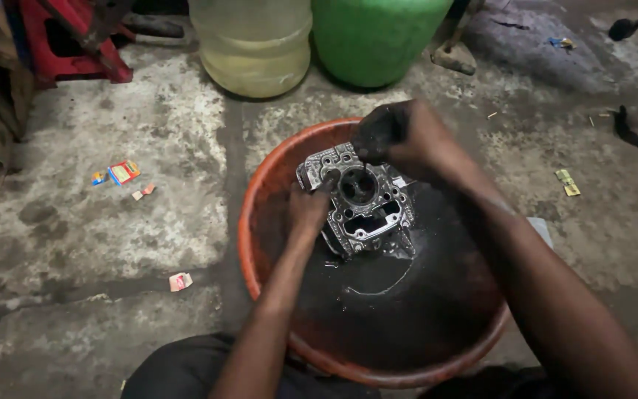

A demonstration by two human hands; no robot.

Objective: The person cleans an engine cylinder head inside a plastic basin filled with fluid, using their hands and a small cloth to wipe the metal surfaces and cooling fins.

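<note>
A silver metal engine cylinder head [371,214] is propped up inside an orange basin [260,199] that holds dark, oily liquid. My left hand [309,205] grips the part's left edge and steadies it. My right hand [396,137] hovers over the part's top, fingers closed on a small dark thing that I cannot make out; a thin line runs from it down to the round hole in the part. Both hands are black with oil.
A yellowish translucent jug [254,44] and a green container [374,37] stand behind the basin. A red stool [68,44] is at the far left. Scraps of paper and small packets [123,172] litter the stained concrete floor. My knees flank the basin's near rim.
</note>
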